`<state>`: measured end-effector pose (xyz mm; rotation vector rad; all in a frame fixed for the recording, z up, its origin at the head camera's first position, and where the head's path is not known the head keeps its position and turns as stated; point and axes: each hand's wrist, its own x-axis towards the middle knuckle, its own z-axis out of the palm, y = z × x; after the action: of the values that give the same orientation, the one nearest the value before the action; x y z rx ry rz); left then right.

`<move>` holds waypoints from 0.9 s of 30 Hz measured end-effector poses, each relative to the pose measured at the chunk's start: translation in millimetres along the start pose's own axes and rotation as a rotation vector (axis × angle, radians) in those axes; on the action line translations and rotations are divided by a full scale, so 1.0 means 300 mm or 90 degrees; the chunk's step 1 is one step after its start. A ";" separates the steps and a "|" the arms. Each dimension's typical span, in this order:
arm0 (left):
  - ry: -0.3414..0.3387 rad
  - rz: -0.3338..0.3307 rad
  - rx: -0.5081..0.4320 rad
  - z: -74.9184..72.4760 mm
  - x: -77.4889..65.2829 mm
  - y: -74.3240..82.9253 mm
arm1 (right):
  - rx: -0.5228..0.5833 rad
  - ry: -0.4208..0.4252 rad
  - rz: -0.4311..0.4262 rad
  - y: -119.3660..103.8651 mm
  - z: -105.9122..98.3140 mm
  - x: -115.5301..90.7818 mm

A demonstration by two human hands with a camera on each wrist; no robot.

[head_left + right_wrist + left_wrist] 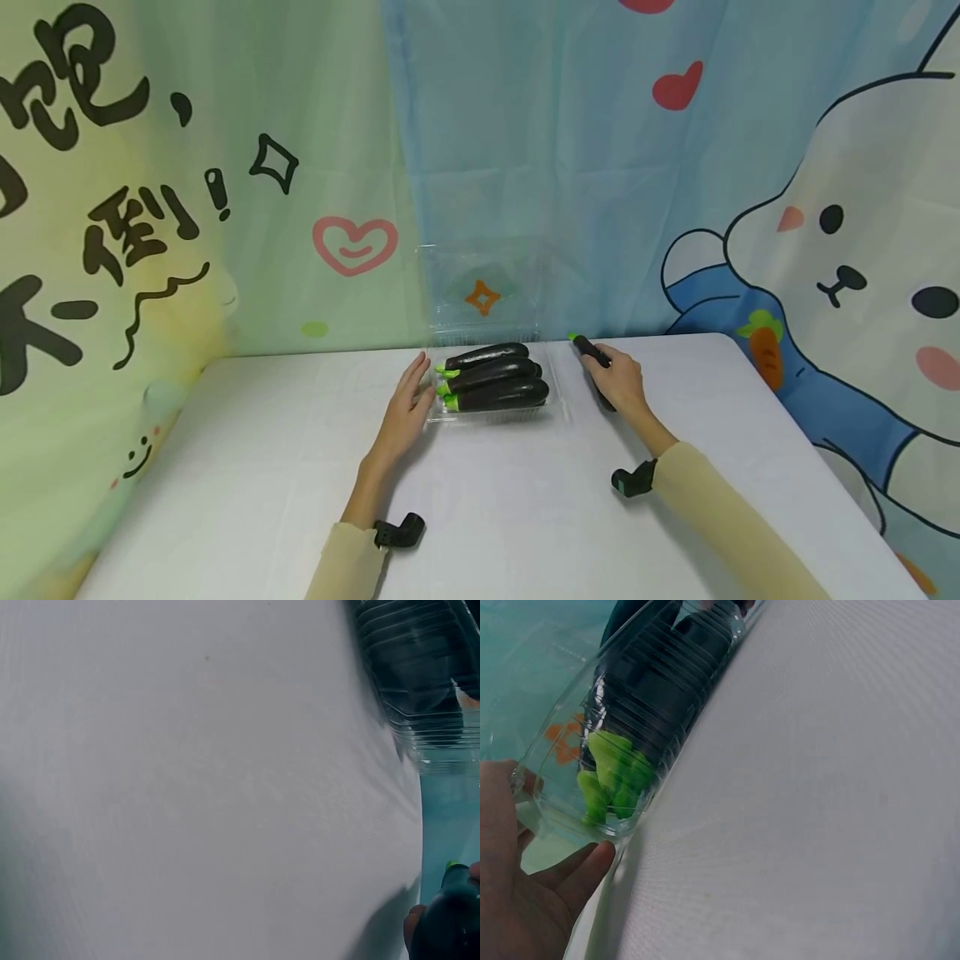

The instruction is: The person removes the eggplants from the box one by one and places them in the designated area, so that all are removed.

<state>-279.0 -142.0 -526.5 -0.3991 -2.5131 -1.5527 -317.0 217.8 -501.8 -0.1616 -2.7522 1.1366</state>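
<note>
A clear plastic box [558, 392] sits at the table's far edge, its clear lid [450, 292] raised behind it. Several dark eggplants [495, 394] lie in it, green stem ends to the left. At the box's left end is my left hand [397, 417], fingers mostly straight and touching the rim; in the left wrist view the thumb [592, 866] is by the lower corner. Right of the box, my right hand [621, 379] grips another eggplant [591, 351], its green tip pointing away. The right wrist view shows only part of this eggplant [450, 922].
A white-covered table [510, 500] stretches out in front of the box. Behind it hangs a printed curtain [487, 125] with hearts and a cartoon figure. Each wrist wears a small black camera, such as the right camera [633, 480].
</note>
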 end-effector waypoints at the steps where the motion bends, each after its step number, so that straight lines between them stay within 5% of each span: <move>1: 0.000 -0.001 0.001 -0.001 0.000 -0.001 | -0.003 -0.005 0.005 0.000 0.002 -0.001; 12: -0.001 -0.006 -0.004 -0.001 0.000 -0.004 | -0.015 -0.008 0.038 -0.011 0.037 0.014; 27: -0.007 -0.018 -0.006 -0.007 -0.003 0.004 | -0.051 0.054 -0.042 -0.016 0.072 0.025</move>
<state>-277.8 -143.5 -524.6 -0.3767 -2.5306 -1.5780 -328.7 200.7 -512.8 -0.1247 -2.7086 0.9799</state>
